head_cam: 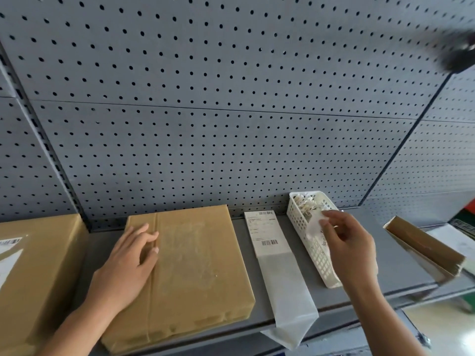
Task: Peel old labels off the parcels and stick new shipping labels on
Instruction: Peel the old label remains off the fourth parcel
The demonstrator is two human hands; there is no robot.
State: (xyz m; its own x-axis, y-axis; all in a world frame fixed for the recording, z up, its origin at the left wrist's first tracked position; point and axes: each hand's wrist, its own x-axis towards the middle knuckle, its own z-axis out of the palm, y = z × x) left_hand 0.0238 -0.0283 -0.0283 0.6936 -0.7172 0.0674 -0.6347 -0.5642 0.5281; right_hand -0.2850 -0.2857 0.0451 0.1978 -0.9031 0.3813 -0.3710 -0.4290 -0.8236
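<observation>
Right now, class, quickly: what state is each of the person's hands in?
The left hand is open, resting flat on the cardboard parcel.
The right hand pinches a peeled label scrap over the white basket.

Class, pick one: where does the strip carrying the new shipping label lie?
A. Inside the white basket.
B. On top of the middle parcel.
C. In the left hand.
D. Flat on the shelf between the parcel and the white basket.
D: the label strip lies flat on the shelf, the parcel to its left and the white basket to its right.
</observation>
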